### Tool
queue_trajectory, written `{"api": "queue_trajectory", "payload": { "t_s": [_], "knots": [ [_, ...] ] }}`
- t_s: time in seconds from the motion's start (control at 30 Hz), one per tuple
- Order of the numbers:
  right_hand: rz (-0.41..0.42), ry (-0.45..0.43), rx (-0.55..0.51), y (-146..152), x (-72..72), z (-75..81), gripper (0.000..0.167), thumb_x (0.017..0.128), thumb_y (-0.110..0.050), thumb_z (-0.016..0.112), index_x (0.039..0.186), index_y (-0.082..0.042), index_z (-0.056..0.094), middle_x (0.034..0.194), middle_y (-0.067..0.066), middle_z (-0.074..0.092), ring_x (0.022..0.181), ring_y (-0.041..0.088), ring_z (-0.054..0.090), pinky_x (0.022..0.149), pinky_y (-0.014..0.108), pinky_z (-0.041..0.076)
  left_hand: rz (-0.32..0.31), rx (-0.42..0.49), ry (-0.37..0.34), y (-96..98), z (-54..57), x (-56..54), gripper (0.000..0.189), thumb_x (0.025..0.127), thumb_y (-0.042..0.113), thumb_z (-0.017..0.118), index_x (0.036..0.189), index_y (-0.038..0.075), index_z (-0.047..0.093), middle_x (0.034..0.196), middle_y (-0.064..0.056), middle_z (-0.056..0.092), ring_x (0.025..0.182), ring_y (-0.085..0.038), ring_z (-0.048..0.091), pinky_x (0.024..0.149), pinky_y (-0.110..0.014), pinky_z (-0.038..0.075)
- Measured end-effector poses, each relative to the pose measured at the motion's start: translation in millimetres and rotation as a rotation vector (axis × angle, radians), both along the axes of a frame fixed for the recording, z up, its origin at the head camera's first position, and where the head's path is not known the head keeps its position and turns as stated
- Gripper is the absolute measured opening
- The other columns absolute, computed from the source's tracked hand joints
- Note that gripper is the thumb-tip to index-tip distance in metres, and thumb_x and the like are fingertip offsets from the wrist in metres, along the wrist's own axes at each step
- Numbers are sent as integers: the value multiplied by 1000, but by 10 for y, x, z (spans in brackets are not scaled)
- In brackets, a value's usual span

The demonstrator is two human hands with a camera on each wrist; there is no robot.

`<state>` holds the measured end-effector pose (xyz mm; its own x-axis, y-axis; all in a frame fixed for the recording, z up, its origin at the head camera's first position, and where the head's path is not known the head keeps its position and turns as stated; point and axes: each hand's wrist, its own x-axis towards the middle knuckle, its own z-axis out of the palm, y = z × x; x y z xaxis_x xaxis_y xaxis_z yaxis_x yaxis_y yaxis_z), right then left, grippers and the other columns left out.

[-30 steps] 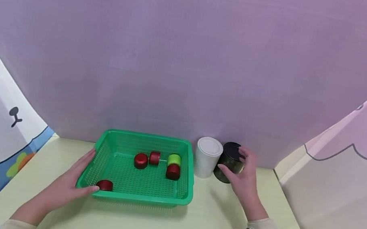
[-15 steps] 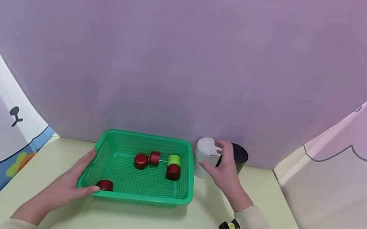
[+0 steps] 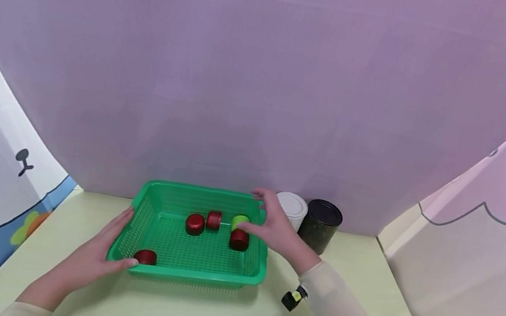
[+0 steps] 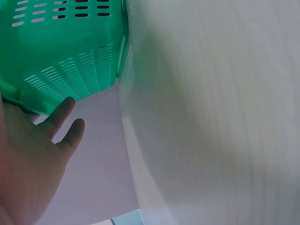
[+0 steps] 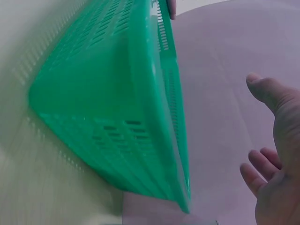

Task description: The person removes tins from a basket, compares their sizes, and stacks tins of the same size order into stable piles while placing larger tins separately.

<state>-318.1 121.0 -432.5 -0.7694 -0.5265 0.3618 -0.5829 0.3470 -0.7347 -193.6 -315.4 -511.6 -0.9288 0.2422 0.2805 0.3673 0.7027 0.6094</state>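
A green perforated plastic basket (image 3: pixel 191 276) stands on the table. My left hand (image 3: pixel 84 261) rests at its front left corner, thumb over the front rim and fingers straight along the left side. Two fingers (image 4: pixel 72 136) spread apart below the basket in the left wrist view. My right hand (image 3: pixel 273 226) hovers over the right rim, thumb and fingers spread, holding nothing. Inside are short red cylinders, one at the front left (image 3: pixel 145 257), one mid-basket (image 3: pixel 195 224) and a dark one (image 3: pixel 239 240) near a lime-green piece (image 3: pixel 238 220), which my right thumb overlaps.
A white lidded can (image 3: pixel 292 205), partly hidden by my right hand, stands right of the basket. Beside it is a dark can (image 3: pixel 322 224) with a black lid. A purple cloth (image 3: pixel 263 98) hangs behind, with patterned cloths at both sides.
My right hand has moved left from the black can, past the white can, to above the basket's right rim, staying spread. My left hand and the basket have stayed in place.
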Motion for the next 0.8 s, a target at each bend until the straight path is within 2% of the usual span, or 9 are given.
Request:
{"api": "queue_trajectory", "payload": {
  "t_s": [0.13, 0.27, 0.37, 0.47, 0.7, 0.8],
  "knots": [
    [56, -68, 37, -80, -23, 3, 84, 99, -22, 88, 166, -10, 39, 161, 9, 46, 145, 30, 50, 117, 54, 46, 2, -8, -6, 6, 1, 5, 113, 97, 38, 87, 179, 13, 13, 185, -16, 12, 163, -56, 21, 112, -84, 35],
    [140, -90, 70, -175, -69, 29, 84, 98, -26, 88, 166, -10, 42, 159, 5, 48, 146, 33, 51, 118, 52, 47, 5, -18, -5, 8, 1, 8, 114, 97, 38, 87, 179, 12, 13, 185, -16, 12, 161, -58, 23, 112, -84, 35],
    [207, -94, 100, -262, -110, 66, 81, 98, -26, 89, 165, -11, 46, 159, 3, 51, 145, 30, 53, 116, 50, 49, 7, -19, -4, 6, 4, 9, 114, 97, 39, 87, 179, 11, 14, 185, -16, 12, 161, -58, 23, 112, -84, 35],
    [251, -92, 160, -350, -141, 109, 77, 98, -28, 89, 163, -15, 49, 159, 1, 53, 143, 22, 54, 113, 45, 51, 8, -17, -6, 5, 5, 6, 114, 97, 39, 87, 179, 12, 14, 185, -15, 12, 161, -58, 23, 112, -84, 36],
    [352, -94, 259, -606, -165, 185, 72, 99, -32, 88, 161, -19, 53, 161, 8, 53, 142, 18, 54, 114, 43, 49, 4, -2, -2, 3, -1, 12, 114, 96, 37, 88, 179, 13, 14, 185, -14, 12, 162, -57, 23, 111, -84, 35],
    [399, -79, 303, -717, -168, 185, 71, 99, -32, 88, 160, -22, 54, 157, 2, 53, 142, 15, 54, 116, 37, 48, 1, -1, -2, 7, 4, 12, 113, 96, 37, 88, 179, 14, 14, 185, -14, 12, 162, -57, 23, 111, -84, 35]
  ]
}}
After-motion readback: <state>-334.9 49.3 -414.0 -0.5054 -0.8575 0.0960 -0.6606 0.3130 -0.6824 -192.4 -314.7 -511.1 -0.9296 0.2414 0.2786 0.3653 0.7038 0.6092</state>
